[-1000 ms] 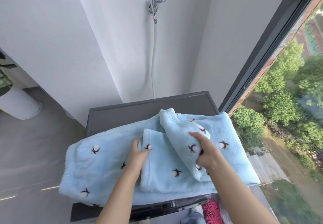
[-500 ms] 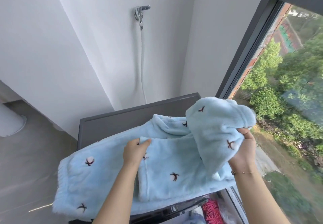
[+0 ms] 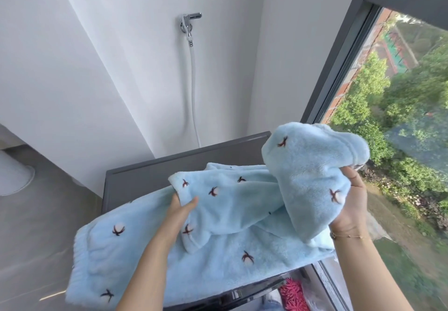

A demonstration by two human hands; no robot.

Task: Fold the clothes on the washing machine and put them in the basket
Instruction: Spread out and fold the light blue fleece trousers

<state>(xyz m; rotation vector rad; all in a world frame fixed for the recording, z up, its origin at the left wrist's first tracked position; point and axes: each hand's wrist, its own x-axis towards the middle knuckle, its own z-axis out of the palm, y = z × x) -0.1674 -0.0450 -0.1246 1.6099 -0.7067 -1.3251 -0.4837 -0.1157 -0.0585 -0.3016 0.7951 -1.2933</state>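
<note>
Head view: both hands, left hand and right hand, grip blue garment; tap hose behind, perhaps.

Your left forearm reaches up from the lower middle of the view; your left hand sits with the thumb pointing right and the fingers tucked under a fold of fabric, pinching it; your right forearm rises along the right side, a thin bracelet at the wrist; your right hand is raised higher, palm turned inward, fingers clutching a bunched fold.
</note>
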